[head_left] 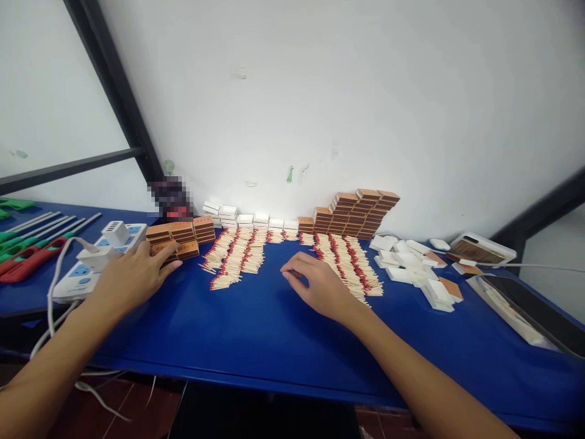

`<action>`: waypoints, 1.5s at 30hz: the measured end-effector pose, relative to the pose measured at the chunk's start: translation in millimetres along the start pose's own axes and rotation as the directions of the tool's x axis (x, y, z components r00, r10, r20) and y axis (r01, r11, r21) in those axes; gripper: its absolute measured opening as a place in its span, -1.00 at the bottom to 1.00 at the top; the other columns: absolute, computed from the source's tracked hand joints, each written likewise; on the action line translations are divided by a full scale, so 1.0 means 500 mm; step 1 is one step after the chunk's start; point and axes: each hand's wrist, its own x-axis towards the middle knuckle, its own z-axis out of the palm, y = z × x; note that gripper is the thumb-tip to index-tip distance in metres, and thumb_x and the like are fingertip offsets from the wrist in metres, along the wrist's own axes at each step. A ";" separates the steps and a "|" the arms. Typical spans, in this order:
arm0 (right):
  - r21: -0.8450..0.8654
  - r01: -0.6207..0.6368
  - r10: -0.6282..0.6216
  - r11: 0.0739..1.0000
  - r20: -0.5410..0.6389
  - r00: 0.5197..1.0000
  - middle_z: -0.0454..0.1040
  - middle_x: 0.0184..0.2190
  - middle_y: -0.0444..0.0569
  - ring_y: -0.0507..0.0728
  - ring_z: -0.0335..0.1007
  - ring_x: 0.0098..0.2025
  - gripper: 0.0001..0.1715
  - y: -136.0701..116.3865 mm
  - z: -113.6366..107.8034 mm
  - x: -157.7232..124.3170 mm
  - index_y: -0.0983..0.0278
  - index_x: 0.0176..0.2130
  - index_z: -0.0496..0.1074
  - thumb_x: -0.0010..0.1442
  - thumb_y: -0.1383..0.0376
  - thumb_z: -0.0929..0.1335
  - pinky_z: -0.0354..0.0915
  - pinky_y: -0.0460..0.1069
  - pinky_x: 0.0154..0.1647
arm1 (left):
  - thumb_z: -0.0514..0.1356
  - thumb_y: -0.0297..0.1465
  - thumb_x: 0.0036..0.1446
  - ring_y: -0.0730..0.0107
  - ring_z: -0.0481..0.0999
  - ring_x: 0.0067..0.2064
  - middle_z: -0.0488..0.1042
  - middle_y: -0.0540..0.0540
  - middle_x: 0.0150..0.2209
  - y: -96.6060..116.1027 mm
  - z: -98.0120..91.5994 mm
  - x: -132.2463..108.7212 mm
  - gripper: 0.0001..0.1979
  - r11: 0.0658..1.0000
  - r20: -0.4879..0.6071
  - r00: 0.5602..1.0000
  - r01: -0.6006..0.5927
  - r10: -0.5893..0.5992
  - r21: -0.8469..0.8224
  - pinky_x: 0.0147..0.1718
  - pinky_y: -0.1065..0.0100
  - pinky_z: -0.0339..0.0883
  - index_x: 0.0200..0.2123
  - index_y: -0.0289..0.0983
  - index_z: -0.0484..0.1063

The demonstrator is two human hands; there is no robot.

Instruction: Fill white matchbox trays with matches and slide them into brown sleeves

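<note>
The left hand (133, 275) rests slightly parted fingers on brown matchboxes (183, 231), left on the worktop (256, 332); we cannot tell their grip. The right hand (319, 283), fingertips pinched together, shows nothing held. We judge the boxes light, crushable (thin-walled), best taken by both sides.

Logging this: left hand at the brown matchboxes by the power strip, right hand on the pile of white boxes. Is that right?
Not quite: the head view shows the right hand by the red-tipped matches, not on the pile of white boxes. The left hand is at the brown matchboxes by the power strip.
</note>
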 end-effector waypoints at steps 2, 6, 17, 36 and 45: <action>-0.001 -0.001 0.001 1.000 0.003 1.000 0.55 -0.17 0.02 0.13 0.50 -0.21 -0.79 -0.001 0.000 0.000 0.21 -0.13 0.54 0.47 0.35 0.29 0.43 0.06 -0.15 | -0.13 -0.03 0.46 -0.44 0.48 0.15 0.40 -0.50 0.16 0.003 -0.004 -0.002 -0.43 0.989 0.018 1.000 -0.007 0.005 0.151 -0.01 -0.35 0.39 0.28 -0.17 0.38; 0.005 -0.001 0.001 1.000 0.001 1.000 0.56 -0.16 0.03 0.13 0.52 -0.20 -0.79 -0.002 0.000 0.000 0.20 -0.11 0.54 0.47 0.34 0.29 0.46 0.05 -0.15 | -0.16 -0.06 0.48 -0.38 0.53 0.13 0.41 -0.49 0.19 0.003 -0.005 -0.005 -0.44 0.961 0.037 0.999 -0.022 0.012 0.275 -0.04 -0.23 0.45 0.33 -0.15 0.33; -0.019 -0.010 0.010 1.000 0.003 1.000 0.56 -0.16 0.02 0.13 0.51 -0.22 -0.79 -0.004 -0.004 0.002 0.21 -0.12 0.54 0.46 0.35 0.29 0.43 0.04 -0.17 | -0.05 0.00 0.44 -0.23 0.51 0.12 0.45 -0.35 0.06 0.067 -0.026 -0.007 -0.45 0.992 -0.134 0.985 -0.117 0.112 -0.035 0.13 -0.14 0.39 0.17 -0.18 0.51; -0.030 0.003 -0.002 1.000 0.003 1.000 0.54 -0.17 0.01 0.11 0.47 -0.24 -0.80 -0.001 0.001 -0.002 0.22 -0.13 0.53 0.46 0.37 0.29 0.38 0.02 -0.17 | 0.00 0.21 0.34 -0.12 0.21 0.49 0.22 -0.28 0.48 0.175 0.063 0.121 -0.11 0.765 0.021 0.994 -0.066 0.103 -0.640 0.48 -0.04 0.06 0.46 -0.31 0.15; -0.016 0.006 -0.006 1.000 0.012 1.000 0.54 -0.16 0.01 0.11 0.47 -0.23 -0.80 -0.002 0.000 -0.002 0.23 -0.14 0.52 0.45 0.39 0.30 0.38 0.02 -0.16 | 0.07 0.29 0.24 -0.11 0.10 0.53 0.10 -0.31 0.53 0.170 0.078 0.141 0.05 0.703 0.079 0.994 -0.001 0.081 -0.711 0.51 -0.06 -0.06 0.51 -0.34 0.06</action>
